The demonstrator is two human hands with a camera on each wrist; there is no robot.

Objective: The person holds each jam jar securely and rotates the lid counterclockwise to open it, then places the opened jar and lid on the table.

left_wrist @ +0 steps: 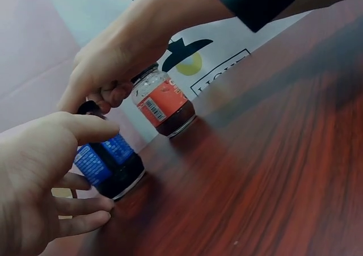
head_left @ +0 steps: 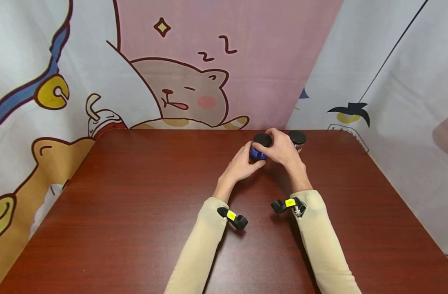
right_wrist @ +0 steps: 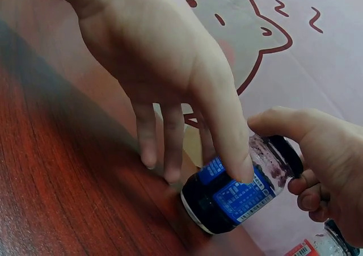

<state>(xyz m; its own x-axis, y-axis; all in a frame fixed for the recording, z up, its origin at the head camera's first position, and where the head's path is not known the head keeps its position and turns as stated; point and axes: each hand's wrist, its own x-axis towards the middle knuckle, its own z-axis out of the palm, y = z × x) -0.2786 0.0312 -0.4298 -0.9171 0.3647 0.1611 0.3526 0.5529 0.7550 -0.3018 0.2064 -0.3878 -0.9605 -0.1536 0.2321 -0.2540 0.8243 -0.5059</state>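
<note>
A glass jar with a blue label (head_left: 258, 154) and black lid (head_left: 262, 139) stands near the table's far edge. My left hand (head_left: 240, 165) is around its body. In the right wrist view that hand's thumb (right_wrist: 235, 162) lies on the blue label, while its outer fingers point down toward the tabletop. From above, my right hand (head_left: 284, 149) grips the jar by its black lid, thumb on the near side. Dark contents show through the glass. Part of the jar's far side is hidden by the hands.
Just right of my right hand stands a second jar (left_wrist: 164, 105) with a red-orange label and dark lid (head_left: 297, 136). The brown wooden table (head_left: 154, 212) ends at a cartoon-printed curtain (head_left: 275, 73) behind the jars.
</note>
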